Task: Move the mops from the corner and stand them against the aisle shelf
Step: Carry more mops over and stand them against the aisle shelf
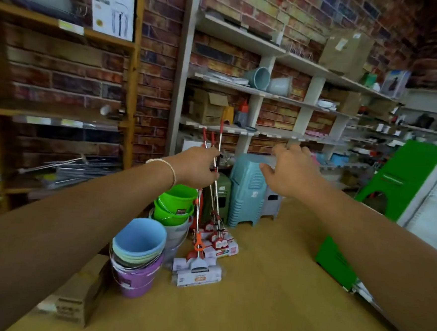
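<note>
Mops (pixel 210 217) stand bundled in the corner, leaning on the white shelf (pixel 240 130) behind the fingers; heads sit on the floor (pixel 267 298) well below them. Left hand (pixel 196 167) fingers look clenched round the poles mid-shaft. Right hand (pixel 293 170) is released, spread, holding nothing. Risks: a one-hand lift splays the loose poles; swinging heads clip the green buckets (pixel 176 205) just below the left fingers, or the blue stools (pixel 246 190) between the two hands.

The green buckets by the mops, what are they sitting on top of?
The green buckets are nested in a grey bucket. Its base is hidden behind the blue-topped bucket stack, so what lies beneath cannot be seen.
</note>
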`<act>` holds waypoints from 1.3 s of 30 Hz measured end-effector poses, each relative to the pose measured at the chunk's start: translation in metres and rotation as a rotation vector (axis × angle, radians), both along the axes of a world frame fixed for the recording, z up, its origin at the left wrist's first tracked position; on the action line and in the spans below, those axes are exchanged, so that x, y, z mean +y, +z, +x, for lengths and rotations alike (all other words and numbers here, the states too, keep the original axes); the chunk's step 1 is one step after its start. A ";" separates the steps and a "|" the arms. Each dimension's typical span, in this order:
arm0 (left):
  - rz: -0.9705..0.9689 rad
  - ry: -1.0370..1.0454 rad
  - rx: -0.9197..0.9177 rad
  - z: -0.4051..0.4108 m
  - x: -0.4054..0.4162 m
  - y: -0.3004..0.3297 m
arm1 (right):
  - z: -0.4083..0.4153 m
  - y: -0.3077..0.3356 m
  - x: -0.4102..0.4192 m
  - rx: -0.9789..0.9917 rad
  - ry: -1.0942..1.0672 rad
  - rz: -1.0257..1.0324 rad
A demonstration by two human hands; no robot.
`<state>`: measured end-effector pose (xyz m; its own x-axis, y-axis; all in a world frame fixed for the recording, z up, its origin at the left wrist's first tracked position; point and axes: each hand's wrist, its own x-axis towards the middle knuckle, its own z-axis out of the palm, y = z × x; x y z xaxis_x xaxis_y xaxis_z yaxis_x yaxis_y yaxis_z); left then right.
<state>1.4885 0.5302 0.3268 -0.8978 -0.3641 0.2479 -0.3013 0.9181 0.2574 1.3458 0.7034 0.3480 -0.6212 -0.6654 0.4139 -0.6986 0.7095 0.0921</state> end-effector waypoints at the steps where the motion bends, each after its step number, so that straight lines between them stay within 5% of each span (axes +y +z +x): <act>1: 0.000 0.010 -0.006 -0.014 -0.006 -0.001 | -0.013 -0.002 -0.009 -0.013 0.008 0.003; 24: 0.032 -0.065 -0.030 -0.330 -0.130 -0.019 | -0.304 -0.013 -0.126 -0.059 -0.004 0.045; 39: 0.062 -0.153 -0.105 -0.527 -0.300 -0.039 | -0.477 -0.033 -0.276 -0.141 -0.174 0.021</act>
